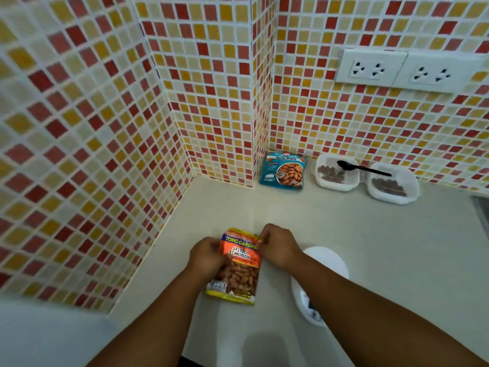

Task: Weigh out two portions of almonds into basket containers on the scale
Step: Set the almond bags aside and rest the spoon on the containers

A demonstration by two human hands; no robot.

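An orange and yellow bag of salted almonds (pixel 238 266) is held above the counter near its front edge. My left hand (pixel 206 256) grips the bag's left side. My right hand (pixel 277 245) pinches its top right corner. A white round scale (pixel 326 258) lies on the counter just right of the bag, partly hidden under my right forearm. Two white basket containers stand at the back right, the left one (pixel 336 173) and the right one (pixel 393 185), each with some almonds inside. A black spoon (pixel 362 168) lies across both.
A blue bag of roasted almonds (pixel 284 172) leans in the tiled corner at the back. Two white wall sockets (pixel 404 68) sit above the containers. A dark metal edge (pixel 483 213) shows at the far right of the counter (pixel 370 234). Tiled walls close the left and back.
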